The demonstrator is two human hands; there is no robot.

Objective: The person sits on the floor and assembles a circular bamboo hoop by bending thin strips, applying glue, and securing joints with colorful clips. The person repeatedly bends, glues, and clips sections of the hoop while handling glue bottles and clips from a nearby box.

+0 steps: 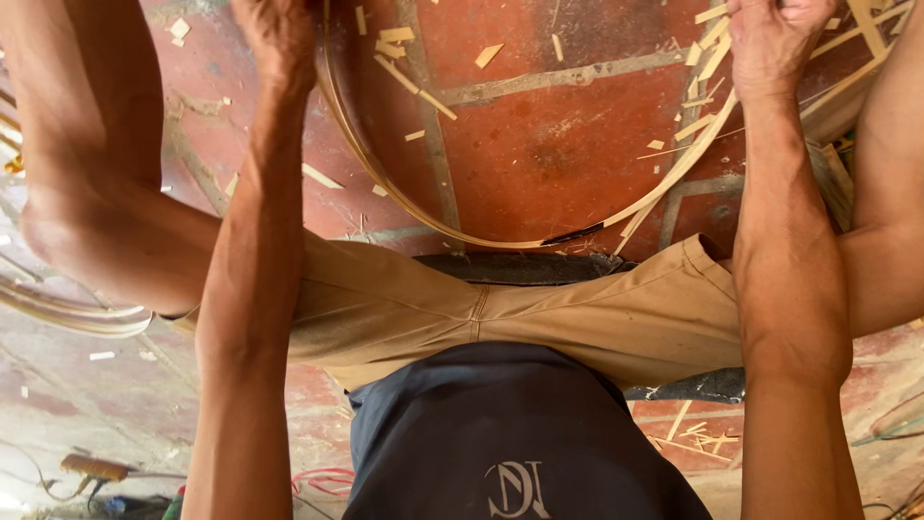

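A thin bamboo strip (452, 229) is bent into a wide curved hoop that sags down over the red tile floor between my knees. My left hand (279, 34) is closed on the hoop's left side at the top edge of the view. My right hand (775, 34) is closed on its right side, also at the top edge. A dark patch marks the strip near its lowest point. Both forearms reach up from the bottom of the picture, over my tan shorts and dark shirt.
Bamboo chips and slivers (404, 58) litter the red tile floor (558, 125). More bamboo strips (847, 87) lie at the upper right. Coiled strips (77, 313) rest at the left. A wooden-handled tool (94, 468) and red wire (322, 479) lie at the bottom left.
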